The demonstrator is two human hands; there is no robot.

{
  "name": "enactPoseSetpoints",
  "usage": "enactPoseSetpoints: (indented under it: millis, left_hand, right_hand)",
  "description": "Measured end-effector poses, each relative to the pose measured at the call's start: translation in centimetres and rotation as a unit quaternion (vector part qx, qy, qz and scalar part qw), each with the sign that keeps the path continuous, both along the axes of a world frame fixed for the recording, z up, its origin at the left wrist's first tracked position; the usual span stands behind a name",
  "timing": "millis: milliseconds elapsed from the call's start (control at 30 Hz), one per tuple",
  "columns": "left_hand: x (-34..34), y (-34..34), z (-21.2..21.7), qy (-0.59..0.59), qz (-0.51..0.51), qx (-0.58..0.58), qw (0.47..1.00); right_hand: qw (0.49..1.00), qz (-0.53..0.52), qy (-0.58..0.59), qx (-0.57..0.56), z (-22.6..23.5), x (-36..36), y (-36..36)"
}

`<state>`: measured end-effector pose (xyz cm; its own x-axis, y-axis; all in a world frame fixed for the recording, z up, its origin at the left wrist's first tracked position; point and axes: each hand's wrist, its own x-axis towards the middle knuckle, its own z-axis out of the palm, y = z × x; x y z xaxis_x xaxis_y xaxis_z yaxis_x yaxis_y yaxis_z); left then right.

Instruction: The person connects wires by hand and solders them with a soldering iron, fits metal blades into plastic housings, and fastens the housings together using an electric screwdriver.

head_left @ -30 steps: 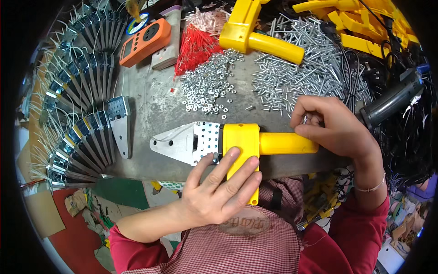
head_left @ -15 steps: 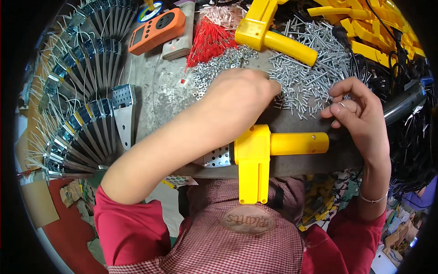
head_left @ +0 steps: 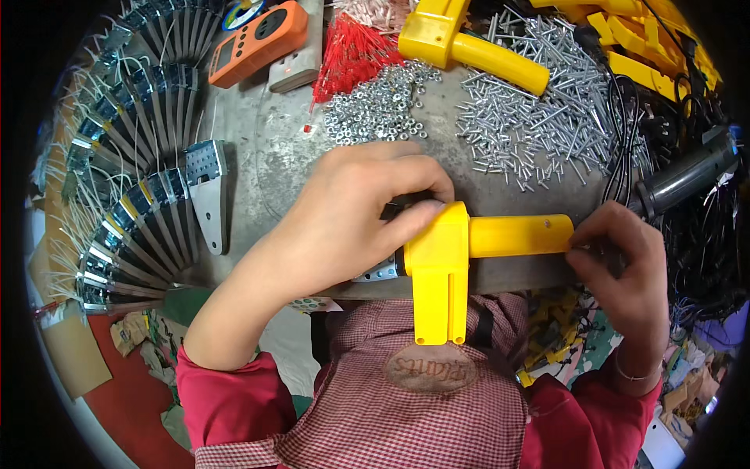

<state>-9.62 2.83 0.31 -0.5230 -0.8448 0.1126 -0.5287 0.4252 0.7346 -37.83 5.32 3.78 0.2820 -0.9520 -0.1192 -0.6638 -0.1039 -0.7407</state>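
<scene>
A yellow plastic housing with a round handle (head_left: 516,235) lies at the table's near edge, its grooved leg pointing toward me. Beside its left end, a perforated metal plate (head_left: 378,272) shows partly under my wrist. My left hand (head_left: 363,207) closes over the housing's upper left corner, thumb against the yellow plastic and fingers curled behind. At the handle's far right end, my right hand (head_left: 625,262) has thumb and forefinger drawn together, fingertips at the tip. Whatever may be between those fingertips is too small to make out.
Beyond my hands lie heaps of nuts (head_left: 371,109), screws (head_left: 539,117) and red-tipped leads (head_left: 355,55). A second yellow housing (head_left: 445,43) rests by the screws. Metal plates with wires (head_left: 141,211) fan out left, near an orange meter (head_left: 262,43). Black cables (head_left: 625,148) crowd the right.
My left hand has come back from the nuts and screws onto the yellow housing. My right hand has moved down and toward me, from beside the screws to the handle's end.
</scene>
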Motion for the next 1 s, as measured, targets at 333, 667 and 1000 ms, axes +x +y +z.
enactPoseSetpoints:
  millis: [333,667,1000]
  left_hand:
    - [-0.9,-2.2,-0.6,-0.025,0.001,0.013,1.000]
    - [-5.4,-5.4,-1.4,-0.259,-0.175,-0.227,0.922]
    - [-1.5,-2.0,2.8,-0.085,-0.074,-0.219,0.969]
  right_hand:
    - [0.969,0.117,0.093,-0.197,-2.0,1.5,1.6]
    - [0.964,0.099,0.133,-0.206,-2.1,1.4,1.9]
    - [0.997,-0.015,-0.048,-0.063,-0.2,0.5,3.9]
